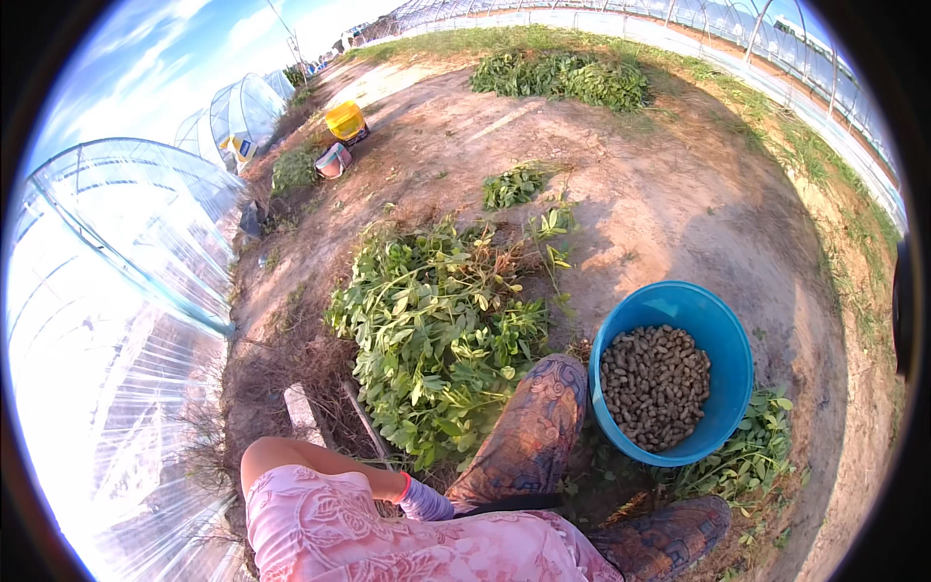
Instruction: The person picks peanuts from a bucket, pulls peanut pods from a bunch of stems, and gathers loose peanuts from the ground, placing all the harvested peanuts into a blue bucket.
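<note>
Only the cuffed wrist end of my left hand (428, 502) shows, in a purple-grey glove, low in the picture at my lap. Its fingers are hidden behind my pink patterned clothing and thigh, beside a black strap (513, 502). My right hand is out of view. Before me, right of my knee in patterned trousers (534, 422), a blue plastic bucket (673, 295) holds many unshelled peanuts (654, 385). A large heap of leafy green peanut plants (429, 320) lies to the left of that knee.
More cut plants (756, 444) lie beside the bucket, with a small bunch (513, 185) and a bigger pile (564, 78) farther off. A yellow bucket (345, 120) and a pinkish bucket (333, 161) stand back left. Clear plastic greenhouse tunnels (131, 211) line the left side.
</note>
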{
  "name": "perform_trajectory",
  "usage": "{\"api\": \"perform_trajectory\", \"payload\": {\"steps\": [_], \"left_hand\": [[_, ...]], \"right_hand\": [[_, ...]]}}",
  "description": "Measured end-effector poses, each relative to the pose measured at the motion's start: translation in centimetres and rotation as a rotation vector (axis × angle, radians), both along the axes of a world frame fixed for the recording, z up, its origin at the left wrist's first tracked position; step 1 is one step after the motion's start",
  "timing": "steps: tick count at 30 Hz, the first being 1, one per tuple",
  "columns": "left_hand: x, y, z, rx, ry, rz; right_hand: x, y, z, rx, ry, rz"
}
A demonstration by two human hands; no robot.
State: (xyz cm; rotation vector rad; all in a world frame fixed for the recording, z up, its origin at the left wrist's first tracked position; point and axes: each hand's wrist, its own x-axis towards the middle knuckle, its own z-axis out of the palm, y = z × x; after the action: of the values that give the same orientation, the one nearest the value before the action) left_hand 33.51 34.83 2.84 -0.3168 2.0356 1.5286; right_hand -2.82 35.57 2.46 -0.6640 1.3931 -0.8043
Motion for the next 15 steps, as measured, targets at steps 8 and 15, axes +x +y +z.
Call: {"api": "perform_trajectory", "payload": {"steps": [8, 15], "left_hand": [[2.1, 0.7, 1.6, -0.009, -0.051, -0.048], [2.0, -0.3, 2.6, 0.006, -0.115, -0.158]], "right_hand": [[0.3, 0.4, 0.2, -0.003, -0.011, 0.013], [0.5, 0.8, 0.0, 0.014, -0.017, 0.021]]}}
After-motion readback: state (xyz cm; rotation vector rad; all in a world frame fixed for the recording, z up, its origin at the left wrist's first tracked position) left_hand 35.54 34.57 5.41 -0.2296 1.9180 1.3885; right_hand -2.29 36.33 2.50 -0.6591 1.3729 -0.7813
